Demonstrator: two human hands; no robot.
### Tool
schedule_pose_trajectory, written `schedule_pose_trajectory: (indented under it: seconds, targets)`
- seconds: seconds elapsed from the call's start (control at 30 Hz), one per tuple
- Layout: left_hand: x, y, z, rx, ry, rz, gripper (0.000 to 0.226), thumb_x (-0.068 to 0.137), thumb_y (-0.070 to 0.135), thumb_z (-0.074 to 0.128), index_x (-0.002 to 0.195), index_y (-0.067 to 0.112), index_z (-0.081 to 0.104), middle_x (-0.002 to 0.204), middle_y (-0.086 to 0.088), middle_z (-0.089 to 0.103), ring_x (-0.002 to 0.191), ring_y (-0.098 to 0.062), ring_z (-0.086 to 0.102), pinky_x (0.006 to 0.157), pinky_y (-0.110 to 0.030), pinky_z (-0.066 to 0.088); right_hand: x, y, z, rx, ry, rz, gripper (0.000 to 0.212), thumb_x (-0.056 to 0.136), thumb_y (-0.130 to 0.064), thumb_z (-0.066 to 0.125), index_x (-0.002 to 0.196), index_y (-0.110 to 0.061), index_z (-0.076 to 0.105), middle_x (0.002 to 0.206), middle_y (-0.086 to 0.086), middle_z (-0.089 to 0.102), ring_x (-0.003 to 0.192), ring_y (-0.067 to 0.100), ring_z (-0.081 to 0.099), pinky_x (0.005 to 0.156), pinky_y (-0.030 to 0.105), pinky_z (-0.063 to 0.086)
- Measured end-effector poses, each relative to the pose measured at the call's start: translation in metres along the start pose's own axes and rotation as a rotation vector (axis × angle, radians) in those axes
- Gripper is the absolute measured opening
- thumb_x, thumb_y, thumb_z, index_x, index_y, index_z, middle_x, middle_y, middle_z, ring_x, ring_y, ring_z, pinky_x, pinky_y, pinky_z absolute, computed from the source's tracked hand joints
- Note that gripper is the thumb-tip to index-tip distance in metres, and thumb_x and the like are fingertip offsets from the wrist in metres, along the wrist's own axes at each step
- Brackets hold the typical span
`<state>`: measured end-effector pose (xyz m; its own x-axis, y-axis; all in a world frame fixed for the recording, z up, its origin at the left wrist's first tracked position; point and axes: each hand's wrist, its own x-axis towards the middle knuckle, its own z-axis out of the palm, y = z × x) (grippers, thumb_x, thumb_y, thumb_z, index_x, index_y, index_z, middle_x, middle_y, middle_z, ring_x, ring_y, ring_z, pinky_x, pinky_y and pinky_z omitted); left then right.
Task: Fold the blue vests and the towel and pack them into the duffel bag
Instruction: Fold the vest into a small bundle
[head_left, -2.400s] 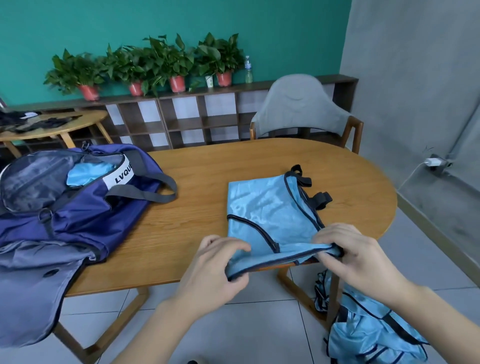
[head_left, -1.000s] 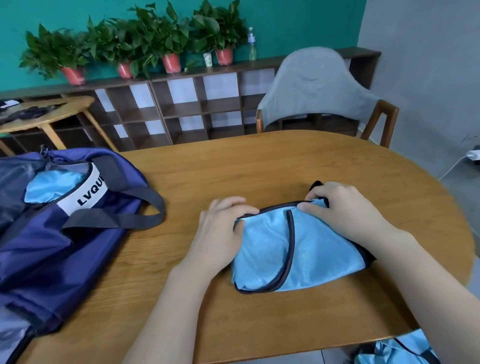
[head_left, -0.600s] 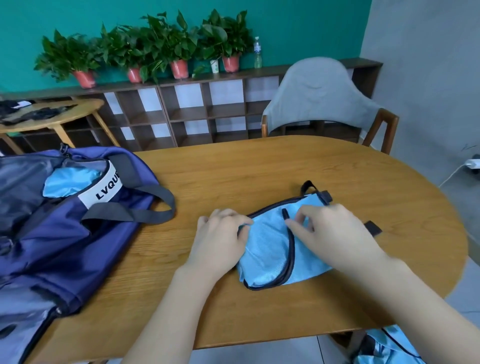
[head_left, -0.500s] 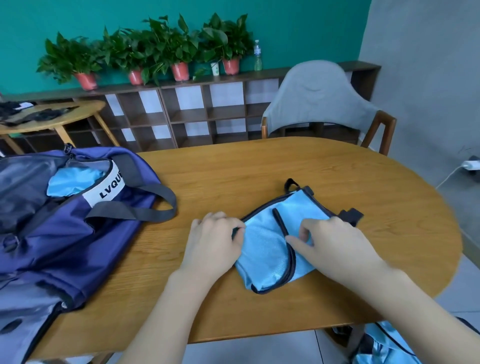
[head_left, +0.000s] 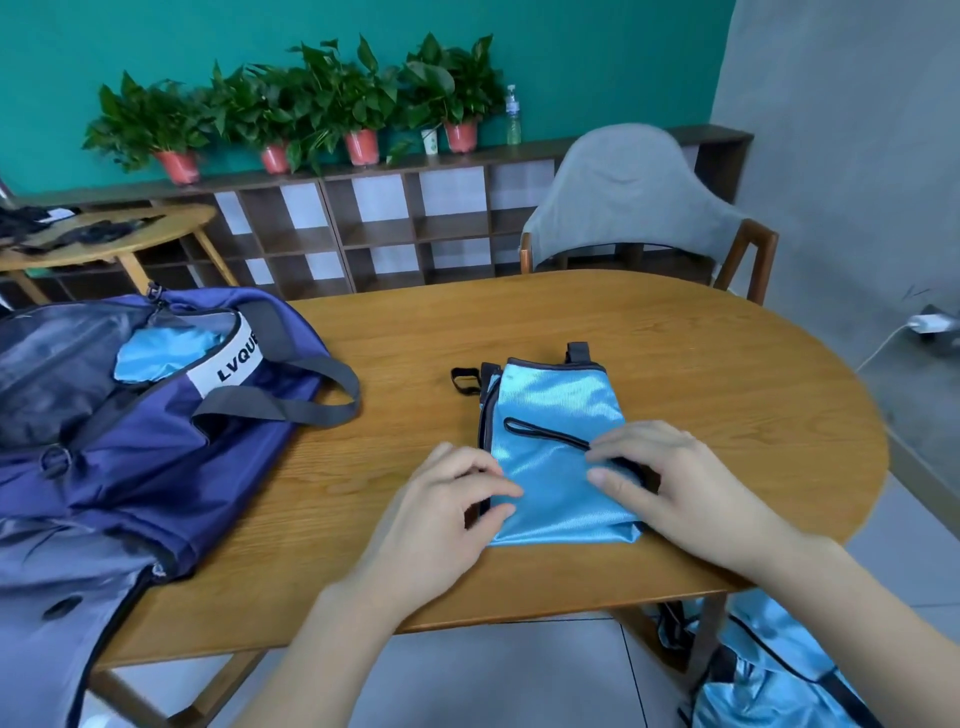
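Teal wall and potted plants (head_left: 358, 104) stand behind your oval wooden table (head_left: 701, 374). Your folded blue vest (head_left: 556, 415) lies near the near edge of that table, right of the middle. Your left hand (head_left: 441, 514) pinches its left edge; your right hand (head_left: 675, 488) rests curled on its right side, fingers touching the black trim. Your navy duffel bag (head_left: 156, 431) lies open at the left end with blue fabric (head_left: 161, 348) inside

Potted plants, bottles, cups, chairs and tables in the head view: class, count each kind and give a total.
Potted plants: 4, in red pots
Bottle: 1
Paper cup: 1
Chair: 1
Tables: 2, the oval table and the round side table
Total: 9
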<state>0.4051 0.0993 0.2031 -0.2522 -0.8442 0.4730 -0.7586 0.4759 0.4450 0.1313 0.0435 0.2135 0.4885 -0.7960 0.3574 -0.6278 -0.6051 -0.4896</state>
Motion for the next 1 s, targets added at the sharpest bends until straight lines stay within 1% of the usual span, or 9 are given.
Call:
schedule_pose_trajectory:
  seconds: [0.27, 0.37, 0.43, 0.5, 0.63, 0.77, 0.83, 0.9, 1.0]
  targets:
    - [0.002, -0.003, 0.003, -0.081, -0.072, -0.022, 0.018, 0.096, 0.017, 0.068, 0.107, 0.026, 0.078, 0.106, 0.020, 0.072, 0.110, 0.002, 0.060, 0.096, -0.023, 0.048, -0.012, -0.011, 0.012, 0.031, -0.095, -0.169, 0.028, 0.087, -0.061, 0.063, 0.099, -0.039, 0.076, 0.111, -0.026, 0.064, 0.114, -0.003, 0.056, 0.101, 0.036, 0.041]
    - [0.002, 0.000, 0.000, -0.134, -0.078, -0.046, 0.019, 0.091, 0.039, 0.071, 0.105, 0.028, 0.078, 0.105, 0.021, 0.071, 0.110, -0.001, 0.061, 0.095, -0.024, 0.049, -0.011, -0.014, 0.014, 0.026, -0.086, -0.187, 0.023, 0.092, -0.053, 0.061, 0.093, -0.035, 0.076, 0.103, -0.025, 0.065, 0.103, -0.003, 0.059, 0.097, 0.033, 0.043]
    - [0.001, 0.002, -0.003, -0.144, -0.121, -0.064, 0.041, 0.082, 0.063, 0.071, 0.108, 0.031, 0.077, 0.108, 0.023, 0.069, 0.114, -0.003, 0.059, 0.097, -0.023, 0.048, -0.011, -0.017, 0.015, 0.065, -0.064, -0.174, 0.021, 0.093, -0.049, 0.063, 0.091, -0.033, 0.076, 0.099, -0.024, 0.067, 0.099, -0.003, 0.061, 0.096, 0.026, 0.041]
    - [0.001, 0.002, -0.004, -0.121, -0.175, -0.073, 0.053, 0.074, 0.070, 0.073, 0.112, 0.033, 0.075, 0.111, 0.025, 0.066, 0.117, -0.005, 0.057, 0.098, -0.022, 0.047, -0.010, -0.018, 0.013, 0.167, -0.025, -0.114, 0.015, 0.091, -0.041, 0.069, 0.088, -0.028, 0.076, 0.096, -0.021, 0.069, 0.096, -0.001, 0.065, 0.093, 0.017, 0.041]
    - [0.003, 0.004, 0.000, -0.084, -0.059, -0.039, 0.020, 0.088, 0.035, 0.076, 0.108, 0.030, 0.075, 0.102, 0.022, 0.068, 0.104, -0.002, 0.061, 0.091, -0.032, 0.052, -0.008, -0.023, 0.005, 0.308, 0.023, -0.024, 0.008, 0.089, -0.032, 0.073, 0.087, -0.024, 0.073, 0.096, -0.014, 0.070, 0.097, 0.010, 0.066, 0.087, 0.022, 0.048]
    - [0.008, 0.006, 0.000, -0.097, 0.011, -0.148, 0.019, 0.094, 0.039, 0.066, 0.111, 0.035, 0.072, 0.106, 0.024, 0.068, 0.106, -0.001, 0.059, 0.095, -0.030, 0.048, -0.010, -0.018, -0.002, 0.113, -0.047, -0.032, 0.032, 0.084, -0.054, 0.072, 0.110, -0.035, 0.064, 0.118, -0.025, 0.059, 0.119, 0.002, 0.053, 0.101, 0.014, 0.035]
    - [0.010, 0.007, 0.001, -0.125, 0.046, -0.193, 0.017, 0.094, 0.040, 0.064, 0.110, 0.039, 0.071, 0.105, 0.026, 0.068, 0.106, -0.003, 0.057, 0.093, -0.026, 0.046, -0.011, -0.010, -0.004, 0.011, -0.092, 0.004, 0.041, 0.083, -0.050, 0.074, 0.119, -0.039, 0.059, 0.127, -0.029, 0.052, 0.125, -0.004, 0.047, 0.107, 0.016, 0.033]
    - [0.013, 0.010, 0.000, -0.154, 0.083, -0.216, 0.016, 0.095, 0.045, 0.061, 0.108, 0.043, 0.070, 0.101, 0.026, 0.068, 0.103, -0.004, 0.057, 0.087, -0.021, 0.044, -0.011, -0.004, -0.006, 0.022, -0.030, 0.053, 0.035, 0.082, -0.033, 0.076, 0.114, -0.037, 0.062, 0.121, -0.026, 0.058, 0.117, -0.003, 0.055, 0.102, 0.020, 0.042]
    - [0.018, 0.013, -0.001, -0.188, 0.137, -0.195, 0.025, 0.094, 0.051, 0.055, 0.108, 0.037, 0.070, 0.093, 0.024, 0.069, 0.090, -0.005, 0.061, 0.079, -0.021, 0.046, -0.008, -0.003, -0.010, 0.145, 0.094, 0.135, 0.012, 0.088, -0.025, 0.073, 0.096, -0.033, 0.067, 0.090, -0.012, 0.069, 0.084, 0.009, 0.066, 0.081, 0.027, 0.049]
